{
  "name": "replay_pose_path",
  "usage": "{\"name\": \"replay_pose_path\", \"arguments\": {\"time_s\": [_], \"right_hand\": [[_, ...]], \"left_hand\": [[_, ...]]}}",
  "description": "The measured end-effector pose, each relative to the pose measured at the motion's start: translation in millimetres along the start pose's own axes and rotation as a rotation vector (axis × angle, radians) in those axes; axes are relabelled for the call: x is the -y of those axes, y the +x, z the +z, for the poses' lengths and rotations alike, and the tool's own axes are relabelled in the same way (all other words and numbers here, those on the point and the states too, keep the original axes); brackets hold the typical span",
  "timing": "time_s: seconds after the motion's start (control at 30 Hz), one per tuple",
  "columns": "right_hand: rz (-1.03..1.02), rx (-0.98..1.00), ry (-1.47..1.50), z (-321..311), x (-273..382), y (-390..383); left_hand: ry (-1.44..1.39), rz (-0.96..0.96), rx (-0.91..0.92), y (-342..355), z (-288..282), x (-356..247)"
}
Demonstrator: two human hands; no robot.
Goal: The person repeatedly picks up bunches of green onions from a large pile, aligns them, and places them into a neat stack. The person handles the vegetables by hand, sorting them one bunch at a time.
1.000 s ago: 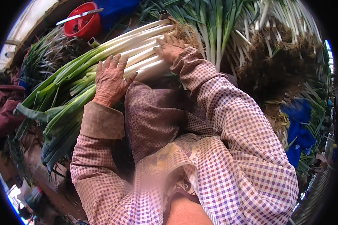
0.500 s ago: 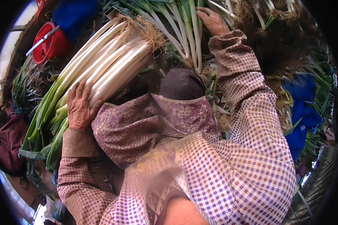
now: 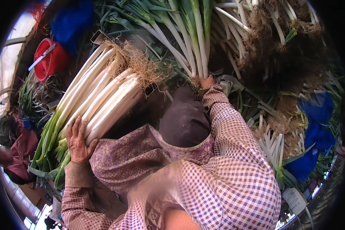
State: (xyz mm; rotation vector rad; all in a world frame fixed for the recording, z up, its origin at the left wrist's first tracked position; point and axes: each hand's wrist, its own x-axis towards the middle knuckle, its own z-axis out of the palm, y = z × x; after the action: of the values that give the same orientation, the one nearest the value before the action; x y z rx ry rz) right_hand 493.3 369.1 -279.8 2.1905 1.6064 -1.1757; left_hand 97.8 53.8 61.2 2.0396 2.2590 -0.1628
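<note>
A thick bundle of leeks (image 3: 99,99) lies slantwise at my left, with white stalks, brown roots at the upper right and green leaves at the lower left. My left hand (image 3: 79,142) rests on it, fingers spread over the stalks near where they turn green. Ahead of me, several loose leeks (image 3: 200,42) point their root ends toward me. Close to those roots is my right hand (image 3: 207,81); its fingers are mostly hidden, so whether it grips a stalk does not show.
A red bucket (image 3: 58,63) with a knife (image 3: 42,57) across it stands at far left beside blue cloth (image 3: 72,27). More leeks with roots (image 3: 237,34) are piled at upper right. Blue plastic (image 3: 314,126) lies at right near small leeks (image 3: 274,147). My dark-patched knee (image 3: 184,122) sits between my arms.
My right hand has come down from the upper stalks of the loose leeks to their root ends. The left hand stays on the bundle. The whole view has shifted slightly.
</note>
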Motion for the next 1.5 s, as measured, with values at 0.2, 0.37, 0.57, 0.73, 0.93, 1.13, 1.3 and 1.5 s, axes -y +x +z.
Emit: {"name": "replay_pose_path", "arguments": {"time_s": [0.2,0.37,0.57,0.73,0.93,1.13,1.3,1.5], "right_hand": [[-0.031,0.082,-0.02,0.2,-1.6,-1.3],[-0.287,0.126,-0.088,-52.0,-10.2,-32.8],[-0.36,0.59,1.015,-157.5,-30.4,-126.0],[-0.115,0.633,0.935,-184.9,5.7,-202.0],[-0.281,0.839,1.175,-233.2,-18.8,-283.4],[-0.282,1.097,1.479,-239.8,-76.5,-342.7],[-0.288,0.961,1.382,-224.4,-103.4,-380.8],[-0.515,0.65,0.975,-196.8,-116.3,-419.9]], "left_hand": [[-0.01,-0.028,-0.004,0.0,-0.5,-2.3],[0.048,-0.032,0.017,-6.3,3.9,3.2],[0.063,-0.007,-0.069,-2.6,13.6,6.3],[0.163,-0.062,0.116,9.0,-1.3,0.4],[-0.105,-0.114,0.187,50.0,-51.2,-39.7],[-1.191,-0.153,0.055,122.7,-46.3,-208.2],[-1.791,-0.343,-0.172,159.3,-58.7,-301.7],[-1.72,-0.646,0.052,179.3,-12.3,-329.3]]}}
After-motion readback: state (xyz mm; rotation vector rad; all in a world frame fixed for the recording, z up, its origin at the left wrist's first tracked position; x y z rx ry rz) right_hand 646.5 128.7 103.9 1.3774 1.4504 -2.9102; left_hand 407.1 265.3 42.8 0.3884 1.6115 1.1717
